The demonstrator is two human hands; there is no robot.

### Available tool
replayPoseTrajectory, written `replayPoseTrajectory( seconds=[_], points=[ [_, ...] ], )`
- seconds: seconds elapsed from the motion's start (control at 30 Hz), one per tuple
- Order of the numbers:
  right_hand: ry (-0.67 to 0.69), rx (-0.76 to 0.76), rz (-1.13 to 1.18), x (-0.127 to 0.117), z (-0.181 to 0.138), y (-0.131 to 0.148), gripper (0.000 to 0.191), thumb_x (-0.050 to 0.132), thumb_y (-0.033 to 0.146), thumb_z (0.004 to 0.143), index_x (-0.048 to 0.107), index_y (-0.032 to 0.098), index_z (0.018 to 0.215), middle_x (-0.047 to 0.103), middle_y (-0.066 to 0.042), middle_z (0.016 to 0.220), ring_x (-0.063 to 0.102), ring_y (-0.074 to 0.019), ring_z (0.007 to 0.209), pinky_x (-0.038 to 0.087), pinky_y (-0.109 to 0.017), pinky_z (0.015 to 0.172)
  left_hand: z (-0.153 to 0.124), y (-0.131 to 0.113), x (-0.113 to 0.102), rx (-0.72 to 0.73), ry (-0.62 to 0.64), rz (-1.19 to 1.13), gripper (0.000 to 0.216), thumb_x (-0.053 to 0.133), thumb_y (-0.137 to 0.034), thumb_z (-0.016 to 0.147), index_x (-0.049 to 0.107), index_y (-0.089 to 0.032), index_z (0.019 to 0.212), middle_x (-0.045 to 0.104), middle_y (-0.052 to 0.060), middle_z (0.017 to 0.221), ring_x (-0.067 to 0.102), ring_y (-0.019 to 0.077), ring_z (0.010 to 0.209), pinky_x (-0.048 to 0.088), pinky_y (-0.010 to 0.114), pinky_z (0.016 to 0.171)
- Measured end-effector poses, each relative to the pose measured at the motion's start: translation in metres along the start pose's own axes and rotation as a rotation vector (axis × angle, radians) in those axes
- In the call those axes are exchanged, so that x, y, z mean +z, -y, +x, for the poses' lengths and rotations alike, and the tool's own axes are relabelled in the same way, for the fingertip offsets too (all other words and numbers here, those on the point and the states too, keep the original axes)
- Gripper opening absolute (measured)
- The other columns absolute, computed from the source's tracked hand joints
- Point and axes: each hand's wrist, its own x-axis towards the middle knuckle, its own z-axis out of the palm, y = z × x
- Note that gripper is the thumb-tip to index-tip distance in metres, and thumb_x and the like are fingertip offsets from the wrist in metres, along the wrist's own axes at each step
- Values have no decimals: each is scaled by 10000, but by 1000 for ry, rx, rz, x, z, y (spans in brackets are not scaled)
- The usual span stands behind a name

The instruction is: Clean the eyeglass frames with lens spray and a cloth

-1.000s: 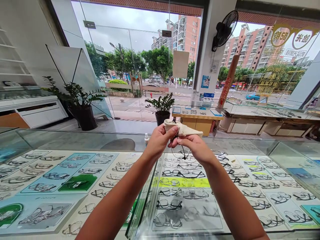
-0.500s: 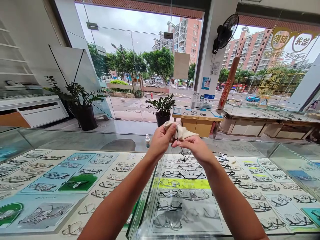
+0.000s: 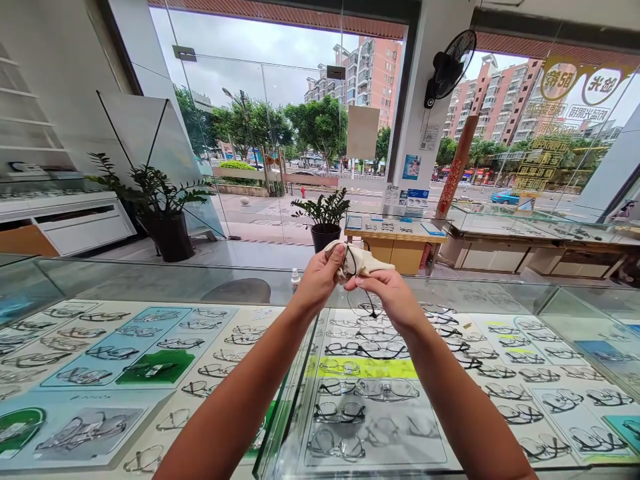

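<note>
A pair of dark-rimmed eyeglasses (image 3: 371, 308) is held up above the glass counter, one lens hanging below my fingers. A cream cloth (image 3: 377, 263) is folded about its other lens. My left hand (image 3: 320, 279) is closed, with the thumb pressing the cloth against that lens. My right hand (image 3: 390, 291) pinches the eyeglasses near the middle of the frame, and the cloth's loose end lies over its fingers. Part of the frame is hidden by cloth and fingers. A small white bottle (image 3: 295, 279) stands on the counter, left of my left hand.
Beneath my arms, the glass display counter (image 3: 280, 427) holds rows of eyeglasses. A round grey stool seat (image 3: 237, 291) shows through the glass. Farther off are potted plants (image 3: 325, 213), a wooden display table (image 3: 400, 250) and a wall fan (image 3: 453, 65).
My left thumb has shifted slightly on the cloth, and the eyeglasses have tilted a little, their hanging lens moving slightly up and right. Both hands keep their holds.
</note>
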Motion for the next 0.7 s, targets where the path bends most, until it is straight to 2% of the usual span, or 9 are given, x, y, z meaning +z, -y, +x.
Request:
replayPoseTrajectory(
  seconds=[0.07,0.13,0.17,0.27,0.33,0.43,0.5,0.6,0.7],
  points=[
    [3,5,14,-5,1,1,198,751,410,850,863,250,819,780,-52,961,668,-255,1073,431,-446,1129,0,-4,-2,-61,124,-10,466,917,-518,756,701,-145,933,683,29,776,598,132,685,485,263,676],
    [13,3,5,-8,1,1,194,749,402,852,857,246,810,775,-48,950,665,-254,1085,421,-440,1137,-1,-3,-2,-67,175,-13,490,958,-453,716,700,-144,994,690,29,784,605,131,677,484,266,673],
    [17,-3,-11,-8,1,1,197,748,402,853,854,243,803,774,-45,936,664,-253,1085,422,-436,1132,-1,-1,0,-43,142,-14,497,958,-466,713,691,-149,987,678,17,763,585,119,644,465,257,643],
    [56,-16,-59,-2,0,0,224,745,427,856,858,239,813,779,-40,912,664,-252,1062,448,-424,1082,-2,7,6,39,-90,-2,523,866,-634,769,646,-168,855,612,-23,675,492,82,540,379,234,536],
    [68,-18,-55,4,-1,-2,239,737,445,868,867,245,842,784,-42,926,667,-249,1060,460,-416,1063,-2,8,9,32,-165,3,562,809,-706,788,633,-172,810,596,-28,653,499,86,539,383,233,528],
    [11,-14,-25,4,0,-4,213,743,423,870,871,254,851,794,-46,968,666,-235,1043,458,-408,1061,-1,2,8,-26,-119,-28,576,836,-705,754,667,-166,869,651,-14,701,574,109,609,464,242,601],
    [18,-2,-9,-2,0,-2,194,749,399,868,872,249,858,798,-51,970,657,-222,979,468,-403,1016,1,-2,5,-32,-106,-46,575,854,-683,747,685,-164,925,685,-3,753,620,123,682,497,244,659],
    [49,-31,-7,-13,-1,6,201,732,382,886,876,241,893,780,-54,931,617,-204,875,474,-388,920,6,-5,-3,15,-149,3,567,841,-685,761,691,-163,924,693,5,787,626,129,733,488,235,673],
    [-42,-109,-9,-20,-2,11,197,706,356,905,876,257,902,742,-45,934,593,-203,890,464,-388,935,8,-6,-14,17,-98,138,577,810,-714,777,691,-158,875,669,11,770,574,127,706,459,241,653]
  ],
)
